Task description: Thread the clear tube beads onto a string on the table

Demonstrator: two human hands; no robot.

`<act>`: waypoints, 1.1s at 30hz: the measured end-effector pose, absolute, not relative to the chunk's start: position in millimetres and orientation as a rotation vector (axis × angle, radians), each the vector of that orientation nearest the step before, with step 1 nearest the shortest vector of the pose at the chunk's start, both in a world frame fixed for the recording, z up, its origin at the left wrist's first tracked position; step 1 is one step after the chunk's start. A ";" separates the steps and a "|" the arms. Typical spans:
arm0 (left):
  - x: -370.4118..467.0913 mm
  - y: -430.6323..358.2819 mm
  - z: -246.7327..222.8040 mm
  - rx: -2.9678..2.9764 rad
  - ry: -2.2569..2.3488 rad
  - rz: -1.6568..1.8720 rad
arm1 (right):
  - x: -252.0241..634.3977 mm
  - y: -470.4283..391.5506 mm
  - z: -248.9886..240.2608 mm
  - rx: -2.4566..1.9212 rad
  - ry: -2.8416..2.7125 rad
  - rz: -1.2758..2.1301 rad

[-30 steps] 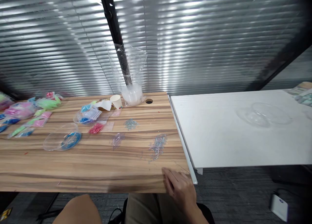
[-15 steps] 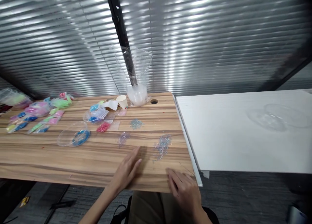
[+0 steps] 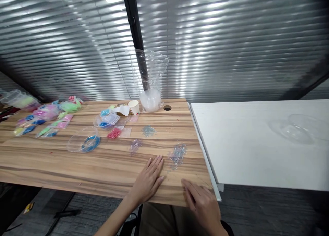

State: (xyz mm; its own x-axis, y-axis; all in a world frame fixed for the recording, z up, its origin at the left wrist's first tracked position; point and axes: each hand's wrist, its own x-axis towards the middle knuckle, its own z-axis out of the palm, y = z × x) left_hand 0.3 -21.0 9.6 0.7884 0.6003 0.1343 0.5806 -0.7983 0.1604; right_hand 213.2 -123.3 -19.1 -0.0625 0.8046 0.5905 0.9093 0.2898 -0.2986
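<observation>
Two hands, three loose piles of thin tube beads on one wooden table: grey-blue pile (image 3: 178, 155) nearest the hands, purple pile (image 3: 135, 146) left of it, teal pile (image 3: 148, 130) farther back. Also one paper cup (image 3: 134, 107), one clear bag (image 3: 151, 100) with whitish bowls, one table hole (image 3: 167, 108), one packet of red beads (image 3: 114, 133), one clear round dish (image 3: 73, 140) beside blue beads (image 3: 90, 143). Colored packets (image 3: 46, 112) heaped far left, overlapping, can't count. White table (image 3: 231, 153) on the right, clear dishware (image 3: 295, 131) on it. Nothing blocks between hands and grey-blue pile. Left hand (image 3: 149, 179) palm down on the wooden table (image 3: 108, 174), fingers nearly together, thumb apart, tips just beside that pile. Right hand (image 3: 203, 203) at the near edge, fingers curled, index reaching forward; can't tell if it's pinching anything
</observation>
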 end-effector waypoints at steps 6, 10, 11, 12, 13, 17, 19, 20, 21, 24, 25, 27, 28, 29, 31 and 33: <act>1.3 -19.9 9.6 2.827 0.943 0.241 | 213.4 -122.9 -21.8 -1.530 -1.894 -0.218; -2.3 -18.2 12.3 2.651 0.964 0.270 | 213.2 -122.5 -20.4 -1.518 -1.894 -0.238; -3.6 -17.4 13.5 2.593 0.974 0.281 | 213.1 -122.4 -19.6 -1.518 -1.895 -0.244; -4.9 -16.7 14.7 2.534 0.987 0.294 | 213.0 -122.2 -18.8 -1.519 -1.894 -0.250; -6.1 -16.0 15.9 2.476 1.001 0.311 | 212.9 -122.1 -18.0 -1.522 -1.892 -0.257; -10.4 -16.0 16.1 2.295 1.072 0.416 | 212.7 -121.8 -16.0 -1.534 -1.884 -0.269; -12.9 -18.7 13.2 2.275 1.123 0.453 | 212.9 -121.9 -15.6 -1.533 -1.889 -0.265; -14.4 -20.7 11.2 2.288 1.141 0.459 | 213.0 -122.1 -15.6 -1.531 -1.892 -0.262; -16.2 -23.1 9.1 2.314 1.146 0.454 | 213.1 -122.2 -15.6 -1.528 -1.895 -0.258; -22.6 -30.9 4.6 2.408 1.117 0.397 | 213.4 -122.8 -15.9 -1.530 -1.900 -0.251; -24.4 -33.1 4.3 2.430 1.116 0.387 | 213.4 -123.0 -16.0 -1.532 -1.900 -0.252; -26.2 -35.5 5.7 2.463 1.121 0.384 | 213.2 -123.2 -16.3 -1.533 -1.899 -0.258; -26.0 -35.7 7.3 2.486 1.111 0.376 | 213.1 -123.3 -16.3 -1.532 -1.897 -0.259; -25.0 -35.2 9.2 2.522 1.087 0.356 | 213.0 -123.3 -16.4 -1.532 -1.894 -0.258; -21.5 -33.0 12.8 2.623 1.012 0.280 | 212.7 -123.3 -16.3 -1.534 -1.890 -0.252; -17.6 -31.3 14.8 2.717 0.962 0.202 | 212.5 -123.3 -16.2 -1.534 -1.887 -0.247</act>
State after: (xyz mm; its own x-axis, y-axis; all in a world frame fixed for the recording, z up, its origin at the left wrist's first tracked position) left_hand -17.6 -31.3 14.8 0.7723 0.6336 0.0460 0.5988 -0.7501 0.2806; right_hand 212.5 -123.3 -16.2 -0.0707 0.7906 0.6082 0.9207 0.2864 -0.2653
